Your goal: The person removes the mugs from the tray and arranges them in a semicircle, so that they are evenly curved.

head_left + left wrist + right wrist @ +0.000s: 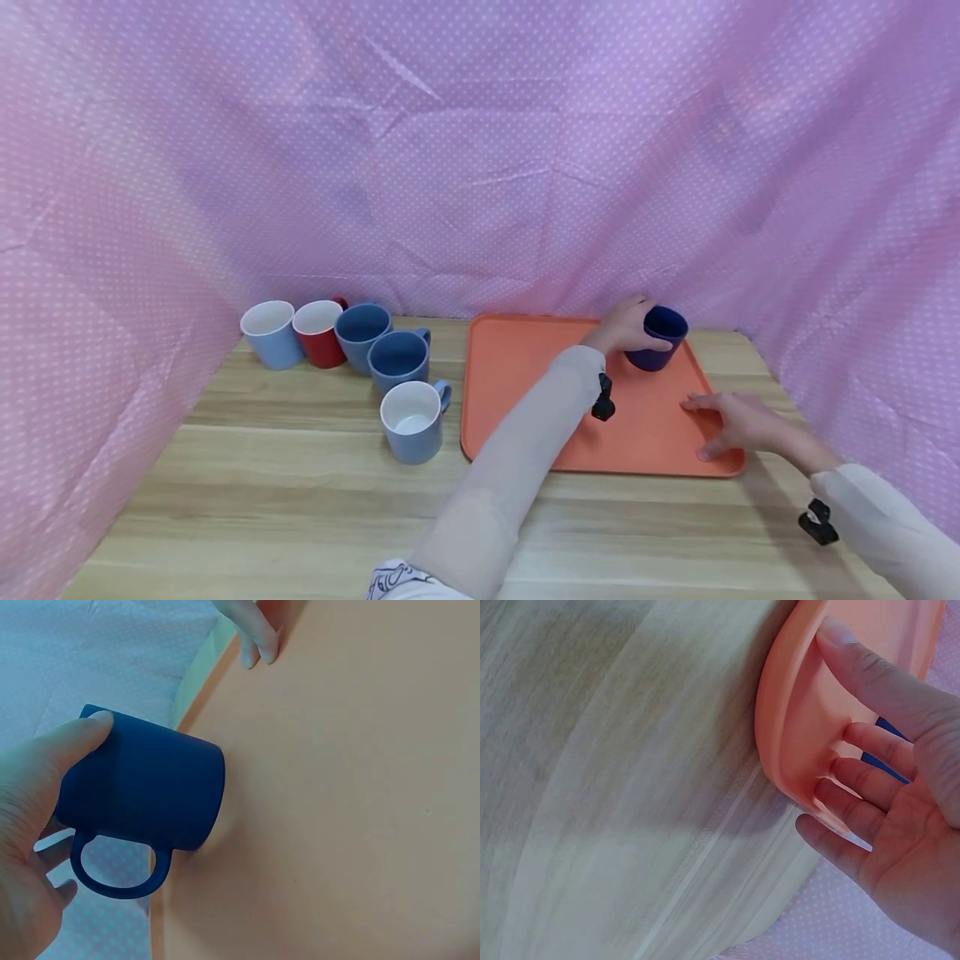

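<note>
Toward the back right of the orange tray (517,367), my left hand (627,325) holds a dark blue mug (654,357) by its side. In the left wrist view the thumb lies on the mug's wall (150,780) near the rim, fingers behind it, and the handle is free of the hand. The mug's base is close to the tray surface. My right hand (742,423) is at the tray's front right corner, fingers spread and loosely bent. In the right wrist view its thumb and fingertips touch the inside of the tray (776,727), with no object in the palm.
Left of the tray, several mugs stand in a curved row on the wooden table (247,467): light blue (277,346), red (322,346), two grey-blue (356,337), and a pale blue one (414,437) nearest. A pink dotted curtain (480,167) surrounds the table's back and sides.
</note>
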A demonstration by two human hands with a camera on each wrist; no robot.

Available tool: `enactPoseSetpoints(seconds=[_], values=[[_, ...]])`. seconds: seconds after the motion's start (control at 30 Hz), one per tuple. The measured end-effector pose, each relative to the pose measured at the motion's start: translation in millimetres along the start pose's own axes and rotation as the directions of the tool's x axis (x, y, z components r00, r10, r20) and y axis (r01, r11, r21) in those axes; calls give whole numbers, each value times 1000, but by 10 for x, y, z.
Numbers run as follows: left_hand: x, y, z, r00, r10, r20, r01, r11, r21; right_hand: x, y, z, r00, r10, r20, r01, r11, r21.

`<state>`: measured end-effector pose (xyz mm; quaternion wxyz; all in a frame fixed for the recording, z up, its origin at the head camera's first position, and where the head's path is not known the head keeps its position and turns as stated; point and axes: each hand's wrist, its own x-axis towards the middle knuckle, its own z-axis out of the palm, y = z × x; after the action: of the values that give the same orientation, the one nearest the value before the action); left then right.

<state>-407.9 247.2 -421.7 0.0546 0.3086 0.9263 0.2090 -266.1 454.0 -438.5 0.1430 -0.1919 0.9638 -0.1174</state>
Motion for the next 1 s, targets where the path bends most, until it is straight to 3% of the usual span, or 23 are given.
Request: enactPoseSetpoints(seconds=[0.1, 0.23, 0.5, 0.6, 0.83, 1.0], values=[[-18, -13, 7, 999, 9, -40, -10, 1000, -15, -5, 0, 6, 1000, -16, -13, 16, 1000, -15], [-48, -9, 4, 999, -15, -48, 13, 999, -44, 8, 13, 19, 999, -28, -16, 27, 999, -18], [-82, 112, -140, 995, -58, 82, 66, 994, -91, 6, 4, -4, 1000, -23, -1, 23, 1000, -9], [-106, 163, -160, 994, -48, 98, 55, 996, -69, 17, -3, -17, 999, -37, -4, 37, 999, -19], [-190, 219, -86, 998, -59, 29, 58, 998, 40, 7, -40, -43, 999, -49, 12, 49, 998, -29], [-195, 235, -76, 996, -45, 71, 38, 995, 89, 18, -64, -58, 997, -80, 10, 80, 995, -65]])
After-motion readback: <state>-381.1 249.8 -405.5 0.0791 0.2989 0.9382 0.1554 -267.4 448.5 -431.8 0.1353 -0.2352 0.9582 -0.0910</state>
